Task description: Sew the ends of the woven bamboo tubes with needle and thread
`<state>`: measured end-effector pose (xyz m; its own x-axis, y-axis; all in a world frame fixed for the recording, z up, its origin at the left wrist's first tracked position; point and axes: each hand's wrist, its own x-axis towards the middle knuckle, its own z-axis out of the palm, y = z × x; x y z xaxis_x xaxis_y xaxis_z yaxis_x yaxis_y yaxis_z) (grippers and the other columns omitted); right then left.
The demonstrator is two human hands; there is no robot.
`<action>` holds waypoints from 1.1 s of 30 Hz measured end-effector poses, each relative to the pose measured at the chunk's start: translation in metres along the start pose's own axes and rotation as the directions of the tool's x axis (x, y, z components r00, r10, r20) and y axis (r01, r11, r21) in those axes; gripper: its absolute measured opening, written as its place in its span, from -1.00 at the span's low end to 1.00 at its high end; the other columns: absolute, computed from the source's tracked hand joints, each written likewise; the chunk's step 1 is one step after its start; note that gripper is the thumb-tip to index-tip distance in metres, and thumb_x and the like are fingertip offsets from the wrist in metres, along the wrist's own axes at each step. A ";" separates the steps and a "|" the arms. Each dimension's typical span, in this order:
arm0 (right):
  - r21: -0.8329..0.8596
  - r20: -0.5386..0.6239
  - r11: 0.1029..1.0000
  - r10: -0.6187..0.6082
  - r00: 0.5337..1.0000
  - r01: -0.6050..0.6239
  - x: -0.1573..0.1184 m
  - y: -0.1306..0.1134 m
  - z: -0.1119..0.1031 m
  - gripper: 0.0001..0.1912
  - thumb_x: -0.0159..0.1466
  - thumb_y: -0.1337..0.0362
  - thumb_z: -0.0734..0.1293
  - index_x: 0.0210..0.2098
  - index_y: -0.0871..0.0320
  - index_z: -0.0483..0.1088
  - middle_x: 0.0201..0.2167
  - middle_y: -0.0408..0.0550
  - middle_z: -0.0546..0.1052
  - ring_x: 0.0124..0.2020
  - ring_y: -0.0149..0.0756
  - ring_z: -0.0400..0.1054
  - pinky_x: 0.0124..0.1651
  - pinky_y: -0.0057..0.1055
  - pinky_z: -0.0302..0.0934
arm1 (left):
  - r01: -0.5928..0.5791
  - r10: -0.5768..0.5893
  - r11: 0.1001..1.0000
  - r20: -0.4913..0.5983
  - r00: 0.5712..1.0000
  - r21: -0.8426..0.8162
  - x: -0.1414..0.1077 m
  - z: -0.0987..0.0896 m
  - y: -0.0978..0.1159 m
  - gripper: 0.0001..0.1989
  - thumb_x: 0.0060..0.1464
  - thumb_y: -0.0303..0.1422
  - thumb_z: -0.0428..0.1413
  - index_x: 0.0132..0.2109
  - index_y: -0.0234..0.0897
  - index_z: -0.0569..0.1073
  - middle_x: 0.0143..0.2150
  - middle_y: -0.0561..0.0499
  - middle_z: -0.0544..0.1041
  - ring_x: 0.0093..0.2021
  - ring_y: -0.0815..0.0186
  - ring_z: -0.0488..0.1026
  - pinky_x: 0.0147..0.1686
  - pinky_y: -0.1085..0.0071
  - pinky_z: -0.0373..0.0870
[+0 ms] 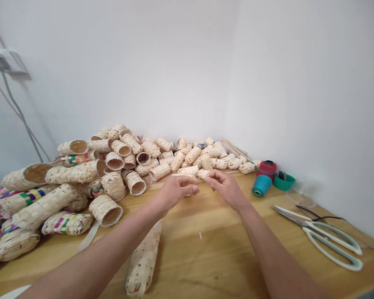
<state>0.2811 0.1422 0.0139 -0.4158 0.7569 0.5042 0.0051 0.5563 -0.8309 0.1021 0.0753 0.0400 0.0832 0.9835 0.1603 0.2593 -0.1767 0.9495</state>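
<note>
L hand [177, 192] clenched round small pale woven piece [188, 192], mostly hidden, held above mid-table [205, 249] toward far edge. R hand [226, 187] just beside it, thumb & forefinger pinched; can't tell if holding anything. 1 woven tube [142, 261] lying near front edge, between forearms. Heap of woven tubes [112, 174] along far edge to L corner, too many to count, some w/ coloured bands. R side: 2 spools, red [267, 169] & teal [262, 185]; 1 green bowl [283, 181]; 1 clear cup [302, 193]; 1 pr shears [330, 245].
</note>
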 end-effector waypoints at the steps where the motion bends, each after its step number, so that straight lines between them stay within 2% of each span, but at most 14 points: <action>1: 0.002 -0.007 1.000 -0.002 1.000 0.002 0.000 0.000 -0.001 -0.71 0.16 0.02 0.35 -0.47 0.11 0.36 -0.55 -0.21 0.32 -0.53 -0.38 0.13 -0.45 -0.43 0.05 | 0.005 -0.005 1.000 0.011 1.000 -0.026 0.000 0.000 0.000 -0.72 -0.11 -0.24 0.23 -0.27 -0.37 0.54 -0.46 -0.01 0.56 -0.42 0.30 0.45 -0.29 0.35 0.37; 5: 0.027 -0.026 1.000 -0.010 1.000 0.011 0.001 0.000 -0.003 -0.69 0.16 0.00 0.35 -0.48 0.11 0.34 -0.56 -0.22 0.30 -0.53 -0.38 0.11 -0.46 -0.43 0.03 | 0.007 -0.004 0.997 0.030 1.000 -0.079 0.001 0.004 0.003 -0.71 -0.11 -0.17 0.21 -0.42 -0.35 0.45 -0.54 0.05 0.47 -0.53 0.41 0.35 -0.45 0.46 0.29; 9: 0.068 -0.001 0.998 -0.012 1.000 0.012 0.000 -0.001 -0.001 -0.68 0.18 -0.01 0.33 -0.49 0.11 0.32 -0.57 -0.23 0.27 -0.53 -0.39 0.11 -0.44 -0.44 0.04 | 0.010 -0.010 0.997 0.005 1.000 -0.078 0.002 0.008 0.008 -0.70 -0.11 -0.14 0.19 -0.42 -0.30 0.36 -0.65 0.17 0.30 -0.66 0.49 0.16 -0.61 0.53 0.07; 13: 0.119 0.058 0.993 -0.002 0.998 -0.005 -0.002 -0.001 0.005 -0.65 0.21 -0.02 0.31 -0.51 0.11 0.30 -0.57 -0.22 0.28 -0.51 -0.37 0.15 -0.40 -0.42 0.10 | 0.001 -0.002 0.999 -0.025 1.000 -0.046 0.002 0.010 0.011 -0.70 -0.11 -0.14 0.17 -0.44 -0.28 0.32 -0.68 0.25 0.15 -0.67 0.52 -0.01 -0.64 0.54 -0.10; 16: 0.157 0.059 0.987 0.006 0.998 -0.015 -0.002 0.002 0.009 -0.62 0.21 -0.05 0.30 -0.51 0.11 0.29 -0.55 -0.20 0.30 -0.50 -0.36 0.17 -0.38 -0.41 0.14 | -0.013 0.013 1.000 -0.047 0.999 -0.003 0.003 0.011 0.013 -0.71 -0.11 -0.14 0.17 -0.45 -0.28 0.32 -0.67 0.24 0.14 -0.65 0.51 -0.01 -0.62 0.53 -0.11; 24: 0.162 -0.069 0.987 -0.007 0.998 0.018 0.000 0.005 0.005 -0.68 0.20 -0.01 0.32 -0.48 0.09 0.28 -0.55 -0.22 0.26 -0.50 -0.37 0.12 -0.40 -0.42 0.07 | -0.032 0.036 0.997 -0.054 0.998 0.071 0.003 0.008 0.013 -0.73 -0.08 -0.16 0.16 -0.44 -0.29 0.37 -0.66 0.24 0.14 -0.63 0.49 -0.02 -0.59 0.50 -0.11; 33: 0.119 -0.064 0.993 -0.001 0.998 0.009 0.001 0.003 0.006 -0.70 0.18 0.01 0.33 -0.49 0.10 0.30 -0.56 -0.22 0.28 -0.51 -0.37 0.13 -0.42 -0.43 0.09 | -0.003 0.006 0.998 -0.055 0.998 0.063 0.000 0.006 0.012 -0.70 -0.08 -0.14 0.18 -0.38 -0.33 0.46 -0.69 0.24 0.12 -0.66 0.51 -0.06 -0.61 0.50 -0.14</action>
<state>0.2751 0.1426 0.0101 -0.3570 0.7764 0.5194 -0.1073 0.5183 -0.8485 0.1109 0.0733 0.0496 0.0314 0.9830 0.1811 0.3187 -0.1816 0.9303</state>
